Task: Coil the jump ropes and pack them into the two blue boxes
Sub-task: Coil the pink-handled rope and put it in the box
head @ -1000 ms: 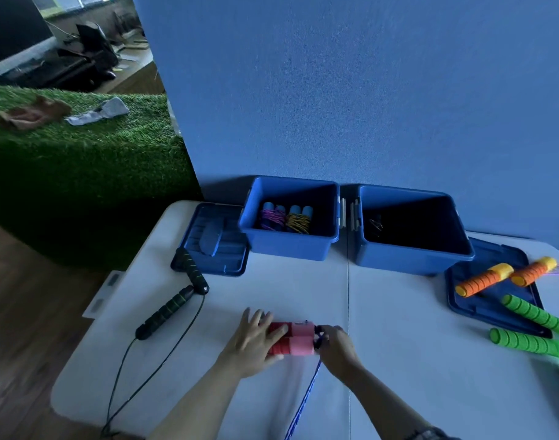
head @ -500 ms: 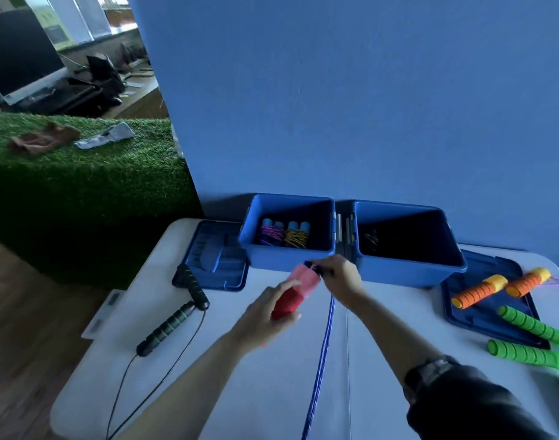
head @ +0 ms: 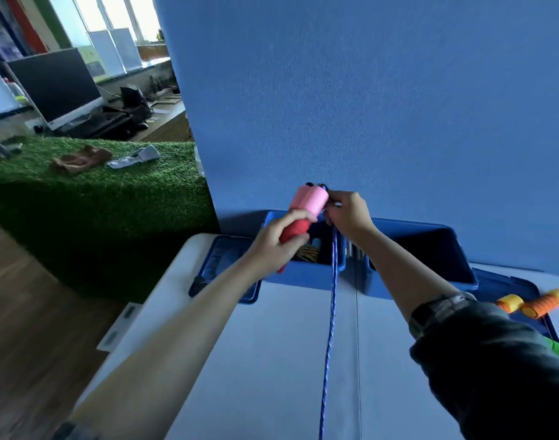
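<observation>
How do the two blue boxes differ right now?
The left blue box already holds coiled ropes, a yellow bundle showing; the right blue box looks dark, its contents indiscernible. The hanging blue rope crosses the left box's front; nothing crosses the right box's front. Both are open-topped, side by side against the wall.

The left hand (head: 273, 246) comes off a bare forearm with no sleeve in sight; at 7 o'clock, near the frame's bottom edge, a dark band or cuff edge shows, too blurred to make out. The right hand (head: 348, 211) has a dark wristwatch (head: 440, 308) with a wide strap, and behind it a dark sleeve (head: 500, 369) bunches toward 4 o'clock.
</observation>
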### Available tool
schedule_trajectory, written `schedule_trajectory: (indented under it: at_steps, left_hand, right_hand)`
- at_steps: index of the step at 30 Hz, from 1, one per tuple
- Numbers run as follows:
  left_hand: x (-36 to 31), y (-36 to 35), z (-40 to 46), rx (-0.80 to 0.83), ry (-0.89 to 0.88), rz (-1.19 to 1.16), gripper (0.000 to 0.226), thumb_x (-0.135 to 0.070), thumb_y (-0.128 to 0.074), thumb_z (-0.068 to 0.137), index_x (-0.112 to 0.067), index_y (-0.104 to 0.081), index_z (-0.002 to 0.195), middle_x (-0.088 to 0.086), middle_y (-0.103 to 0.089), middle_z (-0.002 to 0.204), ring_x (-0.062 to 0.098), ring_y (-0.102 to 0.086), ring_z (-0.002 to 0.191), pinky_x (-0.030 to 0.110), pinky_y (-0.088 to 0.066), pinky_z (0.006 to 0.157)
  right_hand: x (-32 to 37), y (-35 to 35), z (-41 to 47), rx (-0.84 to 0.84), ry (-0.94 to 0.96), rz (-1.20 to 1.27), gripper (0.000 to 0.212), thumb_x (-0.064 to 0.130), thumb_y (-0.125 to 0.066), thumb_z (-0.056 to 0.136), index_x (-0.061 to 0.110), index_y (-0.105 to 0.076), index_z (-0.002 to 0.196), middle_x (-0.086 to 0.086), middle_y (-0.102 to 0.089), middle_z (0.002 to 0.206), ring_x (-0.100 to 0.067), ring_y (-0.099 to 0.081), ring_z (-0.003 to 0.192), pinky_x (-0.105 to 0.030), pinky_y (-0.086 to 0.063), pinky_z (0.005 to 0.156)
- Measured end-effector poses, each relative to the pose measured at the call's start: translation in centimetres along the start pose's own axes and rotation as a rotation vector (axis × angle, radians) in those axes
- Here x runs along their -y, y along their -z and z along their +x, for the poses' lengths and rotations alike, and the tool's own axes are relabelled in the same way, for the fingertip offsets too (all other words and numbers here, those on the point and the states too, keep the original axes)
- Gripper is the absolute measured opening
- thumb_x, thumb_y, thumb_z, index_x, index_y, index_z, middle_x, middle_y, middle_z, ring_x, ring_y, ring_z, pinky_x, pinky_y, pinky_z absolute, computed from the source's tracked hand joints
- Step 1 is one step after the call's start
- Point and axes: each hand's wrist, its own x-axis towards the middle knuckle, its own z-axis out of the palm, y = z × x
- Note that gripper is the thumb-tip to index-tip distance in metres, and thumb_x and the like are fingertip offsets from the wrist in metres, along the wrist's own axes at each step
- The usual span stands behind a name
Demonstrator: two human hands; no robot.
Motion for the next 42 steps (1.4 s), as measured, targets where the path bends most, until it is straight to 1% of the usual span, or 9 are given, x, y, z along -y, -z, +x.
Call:
schedule_trajectory:
  at_steps: [2, 8, 13, 16, 21, 26, 31, 37, 42]
  left_hand:
    - [-1.0, 0.1, 1.1, -0.093, 0.062, -0.087, 0.034, -0.011, -0.058, 0.091, -0.044, -0.059, 0.099, -0.002, -0.051, 0.076, 0.014, -0.048, 0.056, 0.038, -0.055, 0.057]
    - [-3.1, 1.0, 4.5, -0.469, 0.198, -0.437, 0.025, -0.012, -0.058, 0.092, -0.036, -0.059, 0.095, -0.002, -0.059, 0.089, 0.019, -0.060, 0.069, 0.030, -0.053, 0.061]
    - [-3.5, 1.3, 4.7, -0.393, 0.314, -0.690, 0.019, -0.017, -0.058, 0.092, -0.035, -0.062, 0.096, -0.006, -0.054, 0.116, 0.036, -0.067, 0.084, 0.063, -0.054, 0.075]
    - [-3.1, 1.6, 4.3, -0.399, 0.273, -0.716, 0.018, -0.015, -0.052, 0.093, -0.032, -0.059, 0.094, 0.007, -0.051, 0.102, 0.028, -0.053, 0.058, 0.045, -0.054, 0.060]
    - [-0.8, 2.6, 3.2, -0.486, 0.274, -0.305, 0.025, -0.009, -0.059, 0.091, -0.033, -0.060, 0.099, 0.004, -0.056, 0.087, 0.025, -0.053, 0.063, 0.036, -0.048, 0.062]
    - [1.4, 4.7, 1.9, -0.482, 0.152, 0.205, 0.027, -0.016, -0.063, 0.088, -0.040, -0.064, 0.101, 0.006, -0.050, 0.091, 0.020, -0.054, 0.072, 0.019, -0.046, 0.070]
    - [3.7, 8.7, 0.2, -0.311, 0.068, 0.701, 0.031, -0.026, -0.061, 0.090, -0.039, -0.059, 0.119, 0.007, -0.038, 0.103, 0.036, -0.058, 0.078, 0.040, -0.052, 0.088]
    - [3.4, 6.1, -2.1, 0.092, -0.349, 1.022, 0.035, -0.051, -0.036, 0.094, -0.048, -0.057, 0.121, 0.004, -0.043, 0.088, 0.024, -0.055, 0.049, 0.029, -0.047, 0.048]
    - [3.9, 2.2, -3.9, 0.348, -0.233, 0.926, 0.057, -0.037, -0.048, 0.098, -0.029, -0.027, 0.151, 0.013, -0.048, 0.128, 0.029, -0.055, 0.110, 0.034, -0.044, 0.096]
  right_hand:
    - [0.6, -0.8, -0.6, 0.018, -0.027, 0.078, 0.032, 0.014, -0.050, 0.094, 0.021, -0.055, 0.062, 0.010, -0.056, 0.047, -0.001, -0.044, 0.036, -0.022, -0.039, 0.049]
    - [1.3, -3.9, -3.8, 0.213, -0.008, 0.049, 0.027, 0.013, -0.042, 0.094, 0.022, -0.060, 0.075, 0.006, -0.051, 0.051, -0.004, -0.043, 0.041, -0.021, -0.039, 0.051]
    - [1.3, -3.7, -5.2, 0.380, -0.106, 0.231, 0.035, 0.018, -0.033, 0.101, 0.011, -0.055, 0.075, -0.003, -0.050, 0.046, -0.013, -0.041, 0.031, -0.021, -0.036, 0.041]
    - [0.4, -2.8, -5.8, 0.468, -0.150, 0.266, 0.038, 0.024, -0.038, 0.101, 0.007, -0.056, 0.072, -0.001, -0.042, 0.048, -0.016, -0.043, 0.034, -0.023, -0.037, 0.042]
    - [-0.5, -0.5, -6.3, 0.547, -0.139, 0.160, 0.033, 0.025, -0.045, 0.099, 0.012, -0.059, 0.072, 0.000, -0.039, 0.056, -0.013, -0.033, 0.043, -0.023, -0.028, 0.044]
    - [-0.2, 2.1, -7.4, 0.645, 0.011, -0.203, 0.026, 0.035, -0.048, 0.096, 0.019, -0.065, 0.085, 0.000, -0.054, 0.067, -0.012, -0.047, 0.055, -0.022, -0.041, 0.055]
    - [-0.7, 5.7, -7.7, 0.558, 0.136, -0.442, 0.024, 0.038, -0.046, 0.095, 0.030, -0.066, 0.086, 0.005, -0.065, 0.076, -0.013, -0.058, 0.071, -0.028, -0.046, 0.071]
    - [0.4, 8.3, -7.8, 0.450, 0.275, -0.437, 0.017, 0.028, -0.050, 0.096, 0.023, -0.065, 0.090, 0.025, -0.056, 0.059, 0.004, -0.052, 0.060, -0.011, -0.037, 0.059]
    - [0.5, 8.8, -7.1, 0.432, 0.396, -0.415, 0.015, 0.024, -0.051, 0.095, 0.019, -0.064, 0.089, 0.021, -0.053, 0.068, -0.002, -0.049, 0.071, -0.021, -0.041, 0.072]
